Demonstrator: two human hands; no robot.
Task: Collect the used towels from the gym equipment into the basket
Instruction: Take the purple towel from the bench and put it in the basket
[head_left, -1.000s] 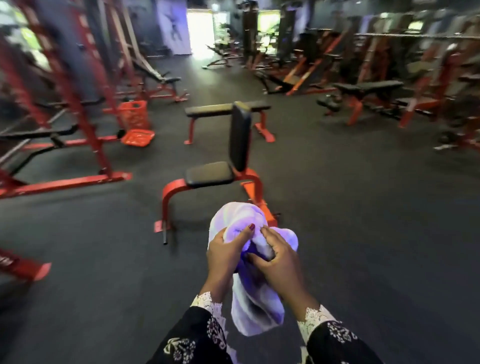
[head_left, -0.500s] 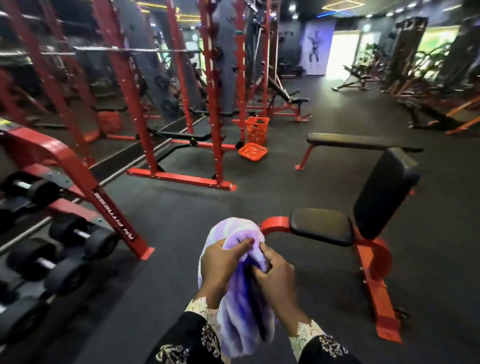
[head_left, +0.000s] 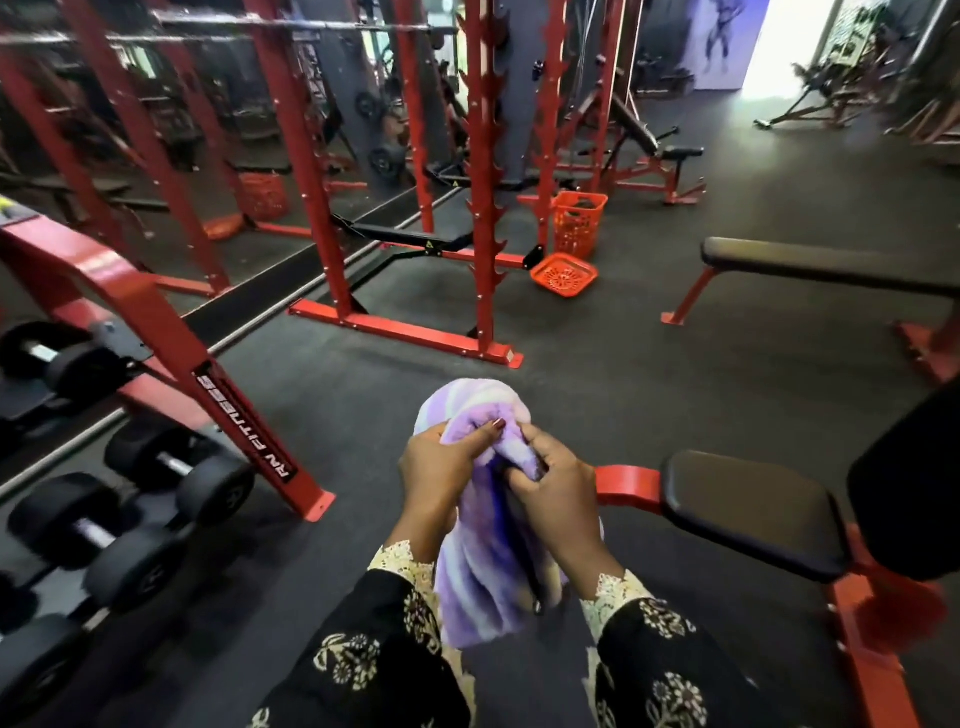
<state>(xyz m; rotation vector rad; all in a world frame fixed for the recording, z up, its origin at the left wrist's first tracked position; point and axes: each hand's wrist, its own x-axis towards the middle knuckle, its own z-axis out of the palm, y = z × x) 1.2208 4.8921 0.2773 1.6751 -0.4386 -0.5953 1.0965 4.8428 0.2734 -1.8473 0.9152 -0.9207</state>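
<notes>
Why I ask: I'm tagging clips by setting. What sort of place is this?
A gym, most likely its free-weights area. Black dumbbells sit on a sloped red stand, tall red squat racks rise behind it, and padded benches stand to the right.

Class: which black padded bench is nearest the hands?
The red-framed bench with raised backrest, beside the right hand; the long flat bench stands farther off.

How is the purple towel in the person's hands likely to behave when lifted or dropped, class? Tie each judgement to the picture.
Probably floppy: the towel bunches above the left hand and right hand and hangs limp below them. Likely light: a mere pinch holds it up. Its fluffy pile should resist slipping.
</notes>
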